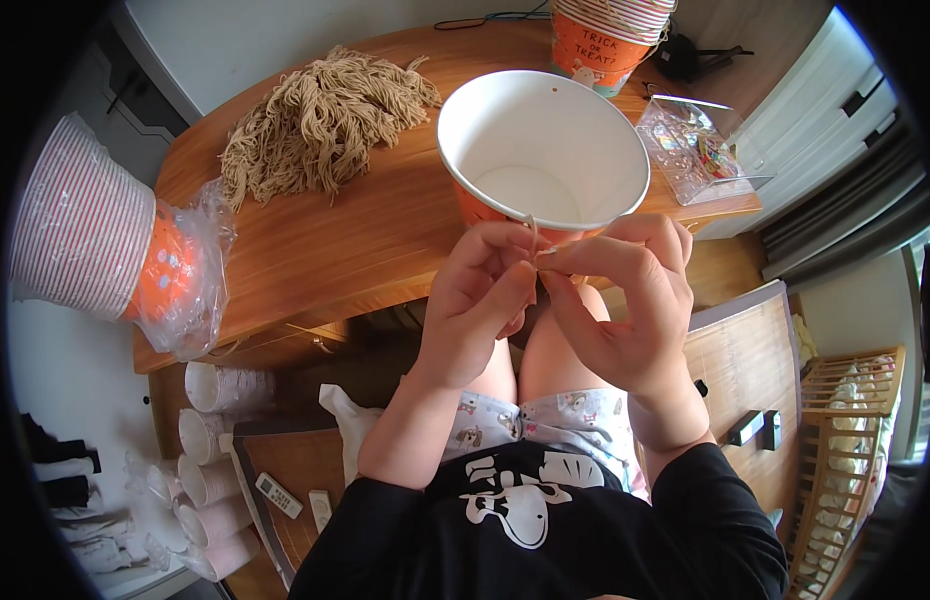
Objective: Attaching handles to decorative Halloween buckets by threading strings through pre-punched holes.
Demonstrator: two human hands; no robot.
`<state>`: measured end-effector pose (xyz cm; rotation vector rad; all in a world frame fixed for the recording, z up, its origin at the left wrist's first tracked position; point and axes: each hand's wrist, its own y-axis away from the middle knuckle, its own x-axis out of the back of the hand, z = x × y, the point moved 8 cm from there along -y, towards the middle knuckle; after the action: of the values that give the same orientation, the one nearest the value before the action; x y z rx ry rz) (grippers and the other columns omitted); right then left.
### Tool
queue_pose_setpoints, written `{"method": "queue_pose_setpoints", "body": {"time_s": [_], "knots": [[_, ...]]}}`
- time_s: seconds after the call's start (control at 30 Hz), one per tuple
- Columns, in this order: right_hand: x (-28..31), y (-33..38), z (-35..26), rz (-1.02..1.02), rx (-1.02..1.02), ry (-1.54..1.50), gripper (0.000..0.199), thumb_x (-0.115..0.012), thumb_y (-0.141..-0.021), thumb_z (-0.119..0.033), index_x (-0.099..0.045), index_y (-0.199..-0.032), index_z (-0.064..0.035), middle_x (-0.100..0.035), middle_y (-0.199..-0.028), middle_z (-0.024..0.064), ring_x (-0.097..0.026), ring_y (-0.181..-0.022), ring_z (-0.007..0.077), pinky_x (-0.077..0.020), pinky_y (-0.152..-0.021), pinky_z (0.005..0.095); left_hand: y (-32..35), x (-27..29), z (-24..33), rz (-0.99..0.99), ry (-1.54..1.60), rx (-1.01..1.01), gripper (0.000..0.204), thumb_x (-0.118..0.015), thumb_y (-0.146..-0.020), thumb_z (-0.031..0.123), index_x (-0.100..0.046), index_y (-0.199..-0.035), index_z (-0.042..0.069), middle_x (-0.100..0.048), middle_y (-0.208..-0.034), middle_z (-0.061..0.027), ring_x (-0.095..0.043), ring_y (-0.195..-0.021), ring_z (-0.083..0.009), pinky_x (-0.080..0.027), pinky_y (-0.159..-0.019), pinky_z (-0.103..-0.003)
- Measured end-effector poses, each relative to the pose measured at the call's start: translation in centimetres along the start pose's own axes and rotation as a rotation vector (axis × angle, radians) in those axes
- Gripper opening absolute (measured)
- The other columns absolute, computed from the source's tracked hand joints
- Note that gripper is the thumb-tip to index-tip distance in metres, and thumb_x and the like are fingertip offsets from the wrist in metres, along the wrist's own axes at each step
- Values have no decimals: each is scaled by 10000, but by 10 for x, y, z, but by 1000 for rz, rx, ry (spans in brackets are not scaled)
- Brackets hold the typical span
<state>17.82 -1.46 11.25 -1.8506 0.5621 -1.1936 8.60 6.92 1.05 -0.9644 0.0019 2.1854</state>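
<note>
The paper bucket [541,150], white inside and orange outside, is being kept at the near edge of the bench [325,250], just beyond both hands. It is judged to be light and thin-walled, stiff at the rolled rim but easily dented at the side, so it would best be taken at the rim or cupped under the base. A small hole is being shown high on its far inner wall. A short length of tan string [532,232] is being led from the near rim down to the fingers; it is judged to be soft, limp and slightly fuzzy, so it is best pinched close to its end.

The left hand [482,300] is being held closed, its thumb and forefinger pressed together on the string in a narrow grip. The right hand [625,300] is being held against it, fingertips pinched on the same string.

The wooden bench is being seen as smooth and level. On it a heap of tan string lengths [325,120] is lying well to the left, a stack of orange buckets [605,35] is standing behind, and a clear plastic box [695,150] is resting at the right. A bagged stack of buckets [95,240] is lying at the left end. Below, on the floor, more stacks of cups [210,470] are lying, and a wooden cot [835,450] is being glimpsed at the right.
</note>
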Motion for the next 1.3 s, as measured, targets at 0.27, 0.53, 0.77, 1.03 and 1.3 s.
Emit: {"method": "queue_pose_setpoints", "body": {"time_s": [0.27,0.53,0.77,1.03,1.3], "knots": [[0,-3,-1,14,112,-8,382,-809,-651,-58,-695,-991,-190,-734,-945,-86,-571,-857,171,-362,-805,332,-5,7,-3,15,66,-5,137,-621,-1015,110,-586,-1132,49,-593,-839,53,-465,-671,26,-327,-535,-154],[-4,-25,-6,-33,228,95,373,-784,-655,-151,-717,-1013,-231,-689,-877,-128,-555,-879,168,-355,-831,344,-1,3,23,204,-231,-347,137,-642,-981,8,-589,-1107,24,-675,-923,-4,-564,-741,-1,-434,-603,-166],[-14,-41,-16,-149,336,77,376,-812,-675,-75,-741,-1033,-163,-745,-928,-50,-581,-897,196,-383,-839,353,14,-6,50,265,-902,-580,103,-654,-946,-44,-621,-1037,-8,-683,-868,-16,-613,-733,-15,-434,-574,-168],[-6,-32,2,15,192,1,350,-846,-670,-125,-719,-992,-173,-692,-859,-79,-594,-873,176,-381,-820,363,9,2,41,280,-518,-446,108,-640,-953,-54,-600,-1048,-19,-689,-880,-28,-640,-795,-29,-471,-636,-154],[-15,-30,-2,-66,211,-27,329,-836,-698,-116,-707,-994,-177,-683,-855,-93,-601,-876,159,-368,-821,365,9,4,38,227,-564,-473,130,-621,-953,-75,-588,-1072,-33,-706,-938,-54,-674,-874,-56,-506,-685,-171]]}}
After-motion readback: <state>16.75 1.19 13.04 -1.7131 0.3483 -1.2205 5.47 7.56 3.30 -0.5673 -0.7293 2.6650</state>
